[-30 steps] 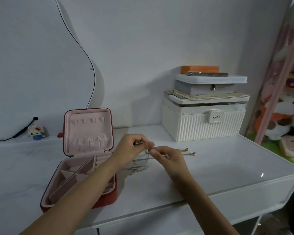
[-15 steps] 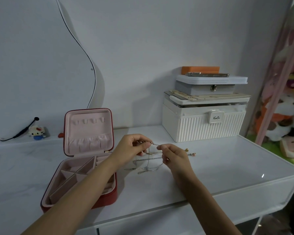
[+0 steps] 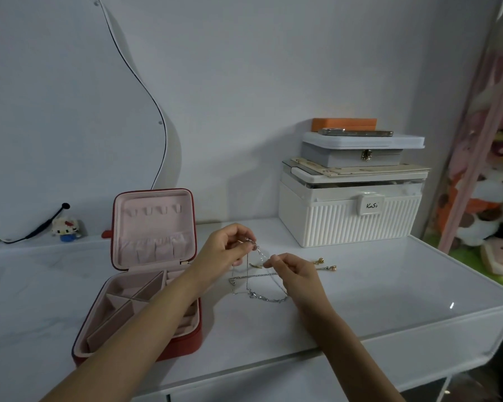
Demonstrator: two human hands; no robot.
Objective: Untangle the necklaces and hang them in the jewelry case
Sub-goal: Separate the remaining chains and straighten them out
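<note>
Your left hand (image 3: 225,248) is raised just right of the open jewelry case (image 3: 145,274), its fingers (image 3: 241,235) curled and pinching one end of the tangled necklaces (image 3: 259,281) by a small clasp. Your right hand (image 3: 296,271) sits a little farther right of the case and lower, fingertips pinched together on a thin strand of the same tangle. Between your two hands the chains hang in loose loops; the lowest loop, carrying a row of small silver charms, rests on the white surface (image 3: 375,291), right of the case's tray.

The case is red outside and pink inside. Its lid stands upright, showing a row of small hooks along the top and a gathered pocket below them; no chain hangs there. Its tray lies flat with angled dividers, and your left forearm crosses above its right corner.

Beyond your right hand, still farther from the case, two gold-tipped pieces (image 3: 327,264) lie on the surface. Behind them, well right of the case, stands a white ribbed box (image 3: 349,219) with a stack of flatter boxes on top. Left of the case, a small cat figurine (image 3: 65,226) sits against the wall.
</note>
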